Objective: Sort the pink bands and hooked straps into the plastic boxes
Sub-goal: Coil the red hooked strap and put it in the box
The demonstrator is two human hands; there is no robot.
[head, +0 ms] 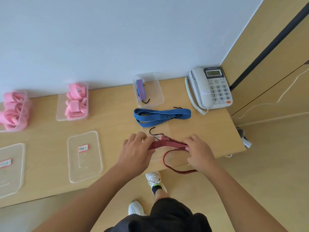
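Red-striped hooked strap (168, 143): at the table's near edge, long axis left–right, ends pinched in our left hand (136, 149) and right hand (199, 152); strap box (158, 91) straight beyond.

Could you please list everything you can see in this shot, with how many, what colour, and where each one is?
table: one, light wood, against the wall
boxes of pink bands: two, clear plastic, at the back left
box with a folded strap: one, clear, at the back centre; the strap is striped blue and red, with a dark hook
lids: two, clear with red-edged labels, at the front left
blue strap: one, blue and black stripes, lying loose in front of the centre box
red strap: one, red and black stripes, held over the table's front edge
telephone: one, grey-white, at the back right corner
shoes: two, white, on the floor
left hand, right hand: both gripping the red strap
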